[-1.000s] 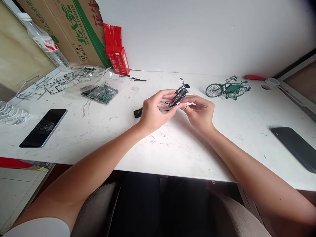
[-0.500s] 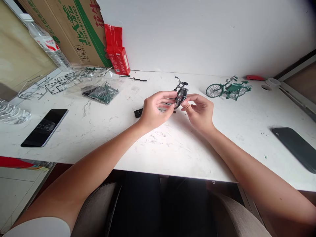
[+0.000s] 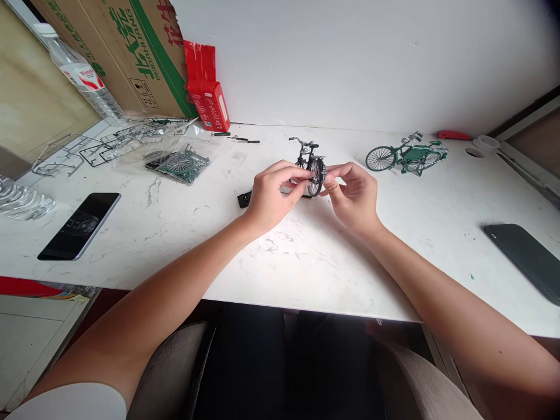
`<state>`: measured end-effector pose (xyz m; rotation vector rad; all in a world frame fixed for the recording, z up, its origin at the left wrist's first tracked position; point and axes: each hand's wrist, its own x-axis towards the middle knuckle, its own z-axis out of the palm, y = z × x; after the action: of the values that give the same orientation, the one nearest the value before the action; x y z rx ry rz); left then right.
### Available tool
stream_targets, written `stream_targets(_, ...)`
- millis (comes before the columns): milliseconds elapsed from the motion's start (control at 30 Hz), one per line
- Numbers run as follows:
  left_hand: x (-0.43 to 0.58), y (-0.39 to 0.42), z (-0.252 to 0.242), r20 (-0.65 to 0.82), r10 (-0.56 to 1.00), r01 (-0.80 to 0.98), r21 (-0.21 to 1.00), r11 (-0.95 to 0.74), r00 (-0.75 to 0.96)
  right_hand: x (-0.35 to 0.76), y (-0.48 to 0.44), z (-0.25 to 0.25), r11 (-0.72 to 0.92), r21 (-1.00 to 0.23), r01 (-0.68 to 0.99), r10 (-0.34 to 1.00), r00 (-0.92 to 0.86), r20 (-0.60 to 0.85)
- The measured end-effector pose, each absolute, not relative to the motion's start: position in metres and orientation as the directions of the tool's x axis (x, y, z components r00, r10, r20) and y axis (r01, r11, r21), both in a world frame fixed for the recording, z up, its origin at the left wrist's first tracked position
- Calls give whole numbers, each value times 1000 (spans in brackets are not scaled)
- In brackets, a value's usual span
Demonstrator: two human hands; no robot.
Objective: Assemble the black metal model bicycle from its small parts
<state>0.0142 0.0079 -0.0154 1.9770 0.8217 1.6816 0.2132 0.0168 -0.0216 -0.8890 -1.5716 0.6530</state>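
L hand (image 3: 273, 195) & R hand (image 3: 354, 195), forearms converging, both pinch black model bicycle (image 3: 311, 166), upright, 12 o'clock. White marbled tabletop (image 3: 306, 256); green model bicycle (image 3: 406, 156) at 2 o'clock; white wall (image 3: 350, 58) behind.

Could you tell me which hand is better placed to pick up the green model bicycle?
Right, probably: the right hand is nearer the green model bicycle than the left hand; both hold the black bicycle.

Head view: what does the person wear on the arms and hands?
A short white sleeve covers the top of the left arm; no sleeve shows on the right arm. Both forearms are uncovered. The left hand and right hand carry no gloves, and no ring, watch or bracelet is visible.
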Motion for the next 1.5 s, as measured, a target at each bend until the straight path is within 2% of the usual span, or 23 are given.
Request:
stream_targets(167, 15, 7, -15, 715, 694, 165, 677, -717, 83, 213, 16, -20, 544, -829, 129, 839, -54, 542)
stream_targets(400, 14, 6, -18, 612, 789, 148, 776, -614, 65, 216, 20, -20, 519, -851, 76, 854, -87, 513)
stream_targets(600, 15, 5, -16, 558, 828, 136, 817, -560, 52, 215, 13, -13, 477, -863, 169, 879, -83, 469)
stream_targets(800, 14, 5, -13, 559, 829, 146, 819, -555, 18, 211, 8, -15, 585, -787, 195, 811, -172, 560)
stream_targets(1033, 14, 3, -14, 555, 827, 94, 822, -561, 89, 216, 14, -18, 658, -660, 363, 741, -153, 654)
stream_targets(1167, 14, 4, -13, 565, 824, 183, 807, -561, 31, 218, 15, -15, 724, -529, 442, 656, -206, 726)
stream_targets(1300, 11, 7, -11, 568, 822, 357, 772, -525, -21, 217, 14, -13, 740, -478, 473, 619, -200, 760)
stream_targets(1400, 9, 8, -10, 628, 777, 506, 681, -529, -34, 217, 16, -13, 743, -462, 484, 603, -186, 776)
stream_targets(1500, 8, 8, -9, 709, 705, 576, 585, -571, -20, 218, 16, -13, 755, -474, 453, 597, -175, 783)
